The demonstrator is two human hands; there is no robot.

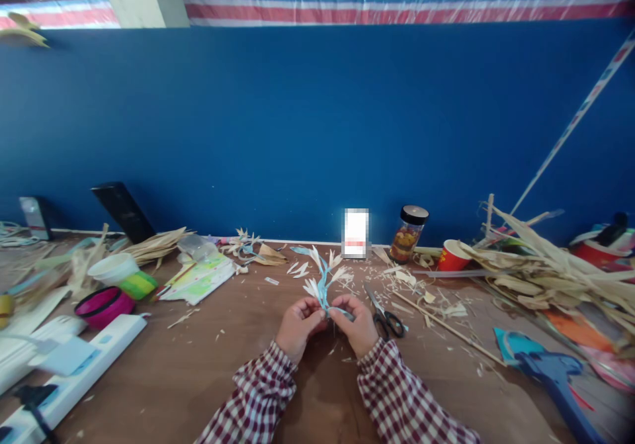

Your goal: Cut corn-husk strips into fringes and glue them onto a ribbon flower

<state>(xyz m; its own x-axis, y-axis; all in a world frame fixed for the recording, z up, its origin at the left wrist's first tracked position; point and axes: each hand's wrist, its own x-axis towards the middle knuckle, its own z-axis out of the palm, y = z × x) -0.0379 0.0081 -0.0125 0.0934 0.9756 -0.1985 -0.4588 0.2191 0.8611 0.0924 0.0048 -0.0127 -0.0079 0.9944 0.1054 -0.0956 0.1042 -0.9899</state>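
Between my hands, a little above the table, stands a flower spray [323,282] with pale blue stems and white, pointed petals that look like dried husk. My left hand [300,328] pinches the lower stem from the left, thumb against the fingers. My right hand [356,326] closes on the same stem base from the right, its thumb pressed on a blue strip. The two thumbs nearly meet. Just right of my right hand lie scissors [387,321] with black handles. Fingertips on the far side of the stem are hidden.
Husk scraps litter the brown table [198,378]. Rightward are a thin stick [451,328], lidded jar [409,235], red cup [452,255], husk pile [560,272] and blue glue gun [555,381]. Leftward are a power strip [94,371], magenta bowl [105,308] and painted paper [201,278]. A blue partition [297,120] stands behind.
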